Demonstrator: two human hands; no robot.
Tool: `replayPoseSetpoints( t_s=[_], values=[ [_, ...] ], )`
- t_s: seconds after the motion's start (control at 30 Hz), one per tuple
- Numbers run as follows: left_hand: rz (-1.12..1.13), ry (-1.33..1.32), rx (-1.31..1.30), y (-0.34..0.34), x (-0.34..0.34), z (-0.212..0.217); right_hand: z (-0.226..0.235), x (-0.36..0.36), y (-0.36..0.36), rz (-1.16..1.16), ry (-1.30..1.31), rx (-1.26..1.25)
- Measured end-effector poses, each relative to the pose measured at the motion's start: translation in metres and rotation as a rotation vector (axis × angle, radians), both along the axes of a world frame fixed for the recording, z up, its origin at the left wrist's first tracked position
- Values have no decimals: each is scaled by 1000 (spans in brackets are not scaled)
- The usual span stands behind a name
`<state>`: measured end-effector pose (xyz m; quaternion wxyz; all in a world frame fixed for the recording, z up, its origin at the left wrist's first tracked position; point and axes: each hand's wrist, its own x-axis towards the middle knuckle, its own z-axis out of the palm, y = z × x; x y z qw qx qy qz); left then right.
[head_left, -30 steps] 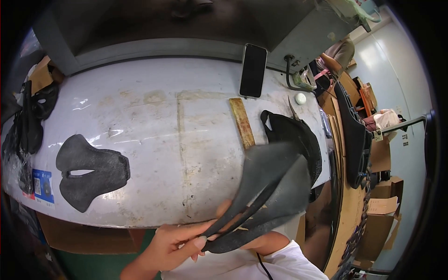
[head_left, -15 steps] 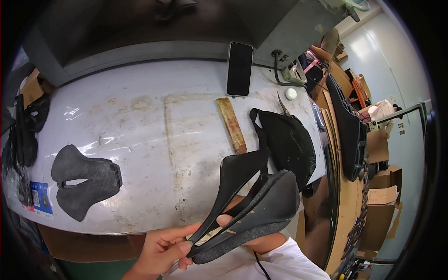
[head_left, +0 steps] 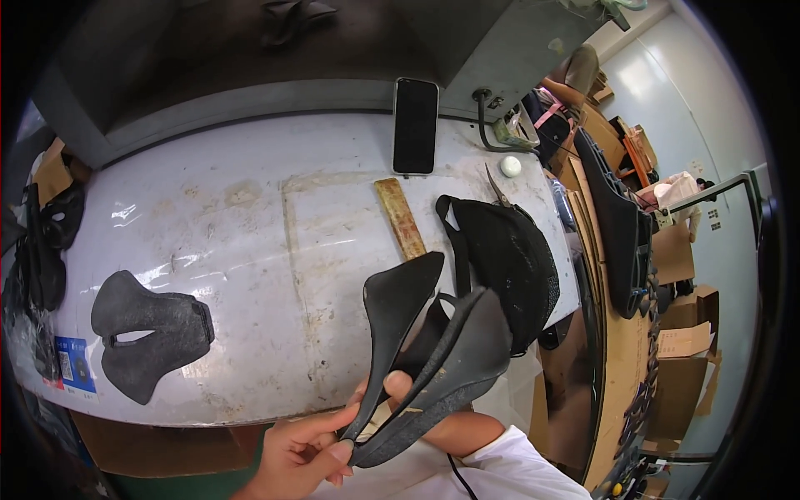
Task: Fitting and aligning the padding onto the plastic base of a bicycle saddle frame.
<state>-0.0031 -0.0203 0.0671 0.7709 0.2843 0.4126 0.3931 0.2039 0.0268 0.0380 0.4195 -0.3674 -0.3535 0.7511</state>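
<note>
A black, two-winged bicycle saddle pad [head_left: 454,367] with a long slot down its middle is held up above the near edge of the table. My left hand [head_left: 308,450] pinches its narrow lower end between thumb and fingers. My right hand [head_left: 398,386] grips it from behind, with fingertips showing through the slot and the rest hidden by the pad. The right wing shows a grey, rough-looking edge. A second saddle pad [head_left: 150,333], dark grey with a slot, lies flat on the left of the table, apart from both hands.
On the white, stained table [head_left: 242,292] lie a yellow-brown worn strip [head_left: 400,218], a black fabric pouch-like item [head_left: 508,258], pointed scissors or tweezers [head_left: 497,187] and a white ball [head_left: 510,167]. A phone [head_left: 415,125] leans against the grey cabinet [head_left: 192,108]. Cardboard boxes [head_left: 687,342] stand right.
The held saddle pad has turned and shifted slightly left, its left wing now standing clear of the black pouch-like item. Both hands keep their hold. The whole view has shifted a little.
</note>
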Motion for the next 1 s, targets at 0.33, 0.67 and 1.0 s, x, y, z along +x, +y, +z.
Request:
replayPoseSetpoints(
  t_s=[0.33, 0.67, 1.0],
  values=[
    [293, -217, 226, 32, 14, -31, -38, -30, -37, -121, -259, 237],
    [326, -150, 220, 41, 24, -21, -37, -42, -15, -67, -55, 70],
    [462, -115, 254, 32, 55, -40, -32, -44, -7, -113, 89, -67]
  ],
)
